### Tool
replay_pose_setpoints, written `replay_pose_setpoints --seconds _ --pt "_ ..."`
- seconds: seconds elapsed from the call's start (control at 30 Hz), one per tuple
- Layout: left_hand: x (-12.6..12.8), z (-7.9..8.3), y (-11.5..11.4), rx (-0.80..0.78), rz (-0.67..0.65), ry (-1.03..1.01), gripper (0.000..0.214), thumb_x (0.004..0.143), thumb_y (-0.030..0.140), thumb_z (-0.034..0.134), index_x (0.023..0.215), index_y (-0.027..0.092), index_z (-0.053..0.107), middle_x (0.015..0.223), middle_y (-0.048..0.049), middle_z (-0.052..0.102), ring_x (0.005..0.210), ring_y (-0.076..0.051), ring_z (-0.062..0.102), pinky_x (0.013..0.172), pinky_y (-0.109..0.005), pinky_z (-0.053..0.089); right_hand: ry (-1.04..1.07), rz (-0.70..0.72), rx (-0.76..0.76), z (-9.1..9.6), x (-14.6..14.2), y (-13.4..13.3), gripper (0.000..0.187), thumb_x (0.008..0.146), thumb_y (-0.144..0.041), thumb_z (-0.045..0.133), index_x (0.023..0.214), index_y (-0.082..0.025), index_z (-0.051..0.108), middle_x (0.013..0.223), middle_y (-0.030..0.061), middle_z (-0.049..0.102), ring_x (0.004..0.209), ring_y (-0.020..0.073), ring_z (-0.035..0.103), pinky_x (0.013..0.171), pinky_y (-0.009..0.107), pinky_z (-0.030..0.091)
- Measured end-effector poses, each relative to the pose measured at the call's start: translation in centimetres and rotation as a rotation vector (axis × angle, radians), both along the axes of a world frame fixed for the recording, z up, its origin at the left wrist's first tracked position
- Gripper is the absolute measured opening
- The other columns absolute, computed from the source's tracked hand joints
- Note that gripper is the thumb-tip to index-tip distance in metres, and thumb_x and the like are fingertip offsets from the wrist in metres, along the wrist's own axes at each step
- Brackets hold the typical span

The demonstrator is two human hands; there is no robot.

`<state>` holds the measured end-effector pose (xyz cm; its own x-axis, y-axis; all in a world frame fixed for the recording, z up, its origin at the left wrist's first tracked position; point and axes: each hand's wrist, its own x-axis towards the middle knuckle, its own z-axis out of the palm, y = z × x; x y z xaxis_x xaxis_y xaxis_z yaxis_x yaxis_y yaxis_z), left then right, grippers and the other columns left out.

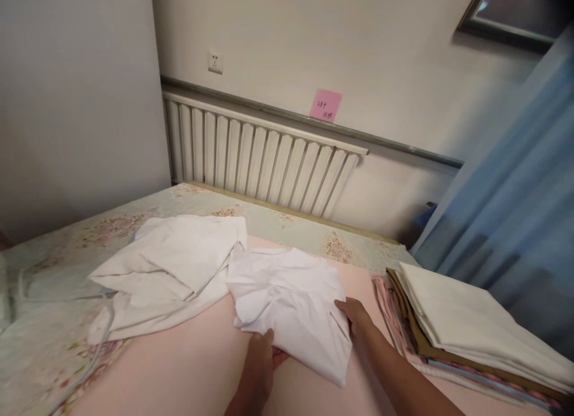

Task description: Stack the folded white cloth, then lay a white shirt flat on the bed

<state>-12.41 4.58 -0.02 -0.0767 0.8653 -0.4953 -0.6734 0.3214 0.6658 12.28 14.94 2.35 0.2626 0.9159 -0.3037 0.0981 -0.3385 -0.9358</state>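
Observation:
A folded white garment [291, 302] of thin, crisp fabric lies in front of me on a pink cloth [179, 368]; what kind of garment it is I cannot make out. My left hand [261, 359] grips its near left edge, thumb on top and fingers partly hidden underneath. At the right edge my right hand [354, 315] pinches the fabric, its thumb above and the other fingers out of sight. Left of the garment, and touching it, is a loosely bunched off-white cloth [179, 260].
Folded fabrics form a stack [475, 314] on the right, white on top. A pale cord [101, 350] runs along the left of the floral cover [112, 225]. Behind stand a radiator [260, 153] and a wall with a pink note [326, 105]. A blue curtain [506, 225] hangs at right.

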Motion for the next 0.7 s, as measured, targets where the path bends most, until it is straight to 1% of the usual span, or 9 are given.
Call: replay_pose_setpoints --seconds 0.17,0.3,0.4,0.57,0.7 --pt "-0.1 0.8 0.1 -0.049 -0.016 -0.012 0.007 0.090 0.022 0.045 0.095 0.023 0.041 0.096 -0.0038 0.065 0.080 -0.017 0.067 0.084 -0.035 0.051 -0.022 0.005 0.012 -0.6 0.2 0.0 0.017 0.055 -0.023 0.071 0.069 -0.016 0.065 0.062 0.0052 0.069 0.070 0.0237 0.066 0.063 0.030 0.048" --pt "-0.4 1.6 0.1 -0.070 -0.019 0.019 0.009 0.090 0.022 0.045 0.098 0.022 0.042 0.103 -0.0070 0.065 0.084 -0.018 0.067 0.085 -0.035 0.050 -0.020 0.003 0.000 -0.9 0.4 -0.2 0.018 0.054 -0.023 0.069 0.069 -0.015 0.065 0.061 0.0053 0.069 0.068 0.0235 0.066 0.063 0.030 0.048" --pt "-0.8 1.9 0.1 -0.058 -0.025 0.043 0.011 0.090 0.022 0.043 0.101 0.022 0.043 0.108 -0.0106 0.064 0.087 -0.019 0.066 0.083 -0.034 0.051 0.004 0.010 -0.012 -1.1 0.5 -0.9 0.019 0.053 -0.024 0.069 0.070 -0.015 0.065 0.061 0.0049 0.069 0.070 0.0237 0.066 0.063 0.030 0.049" --pt "-1.7 2.2 0.1 -0.047 -0.017 0.106 0.014 0.087 0.022 0.044 0.101 0.021 0.045 0.108 -0.0125 0.063 0.090 -0.022 0.065 0.081 -0.036 0.051 0.063 0.009 -0.005 -1.4 0.4 -3.3 0.021 0.054 -0.022 0.068 0.073 -0.015 0.064 0.061 0.0036 0.069 0.065 0.0217 0.066 0.063 0.030 0.050" --pt "-2.5 2.7 0.1 -0.036 -0.008 0.192 0.018 0.084 0.023 0.047 0.102 0.020 0.049 0.099 -0.0107 0.064 0.090 -0.023 0.063 0.077 -0.034 0.051 0.110 -0.013 0.002 -1.5 -0.4 -6.3 0.023 0.056 -0.023 0.068 0.077 -0.015 0.064 0.061 0.0037 0.069 0.062 0.0212 0.065 0.059 0.029 0.050"
